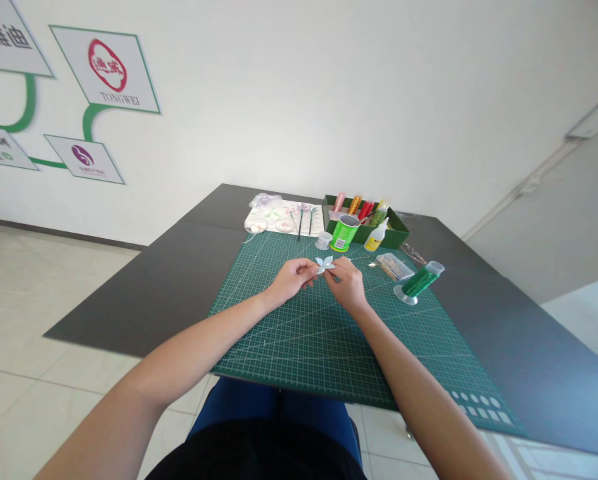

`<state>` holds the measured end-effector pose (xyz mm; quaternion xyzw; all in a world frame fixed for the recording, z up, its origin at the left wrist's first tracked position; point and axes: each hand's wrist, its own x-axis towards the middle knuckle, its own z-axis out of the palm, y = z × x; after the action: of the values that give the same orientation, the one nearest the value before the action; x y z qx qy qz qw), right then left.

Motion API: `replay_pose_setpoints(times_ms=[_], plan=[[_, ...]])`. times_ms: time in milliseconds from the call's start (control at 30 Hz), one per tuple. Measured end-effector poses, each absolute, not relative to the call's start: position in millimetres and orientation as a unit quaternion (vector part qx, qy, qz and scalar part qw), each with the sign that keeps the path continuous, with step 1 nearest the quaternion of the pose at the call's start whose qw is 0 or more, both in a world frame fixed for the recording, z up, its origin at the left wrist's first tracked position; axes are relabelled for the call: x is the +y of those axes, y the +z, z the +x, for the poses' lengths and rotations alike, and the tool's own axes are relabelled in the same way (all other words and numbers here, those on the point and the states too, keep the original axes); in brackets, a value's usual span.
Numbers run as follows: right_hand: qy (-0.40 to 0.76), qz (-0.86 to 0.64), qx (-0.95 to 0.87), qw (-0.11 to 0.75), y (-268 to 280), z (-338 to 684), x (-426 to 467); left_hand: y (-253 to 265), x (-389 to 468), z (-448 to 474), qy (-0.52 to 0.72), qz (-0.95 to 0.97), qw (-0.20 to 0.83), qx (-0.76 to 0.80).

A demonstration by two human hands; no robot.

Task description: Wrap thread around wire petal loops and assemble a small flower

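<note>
A small pale blue flower [325,263] with pointed petals is held between my two hands above the green cutting mat [289,333]. My left hand [295,277] pinches a petal on its left side, thumb and forefinger together. On the other side my right hand [346,281] has its fingers closed at the flower's lower right edge. The fingertips hide part of the flower's underside. Just beyond the hands stand a small clear tub [323,241] and a bright green can [345,235].
A dark green box [399,237] holds several coloured tubes at the back. Before it stands a glue bottle [377,235]. To the right are a case of cotton swabs [395,267] and a tilted spool of green wire [421,281]. White paper [283,217] carries flower pieces and thin stems.
</note>
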<state>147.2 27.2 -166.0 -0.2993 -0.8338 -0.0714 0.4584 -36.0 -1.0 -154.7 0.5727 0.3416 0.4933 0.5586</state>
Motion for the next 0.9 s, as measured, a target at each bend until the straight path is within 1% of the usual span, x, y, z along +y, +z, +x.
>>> replay_pose_setpoints(times_ms=[233,433,767,900], plan=[[-0.08,-0.312,-0.828,0.459,-162.9,149.3,24.9,-147.1,-4.8,-37.7,0.485,0.565,0.562,0.361],[-0.124,-0.329,-0.822,0.448,-160.9,153.1,25.0,-147.6,-6.1,-36.7,0.445,0.575,0.587,0.356],[-0.148,-0.316,-0.823,0.448,-159.0,151.4,22.0,-146.2,-9.9,-33.6,0.459,0.557,0.6,0.345],[-0.138,-0.316,-0.824,0.45,-159.3,150.6,21.8,-145.7,-10.0,-32.9,0.462,0.549,0.604,0.347]])
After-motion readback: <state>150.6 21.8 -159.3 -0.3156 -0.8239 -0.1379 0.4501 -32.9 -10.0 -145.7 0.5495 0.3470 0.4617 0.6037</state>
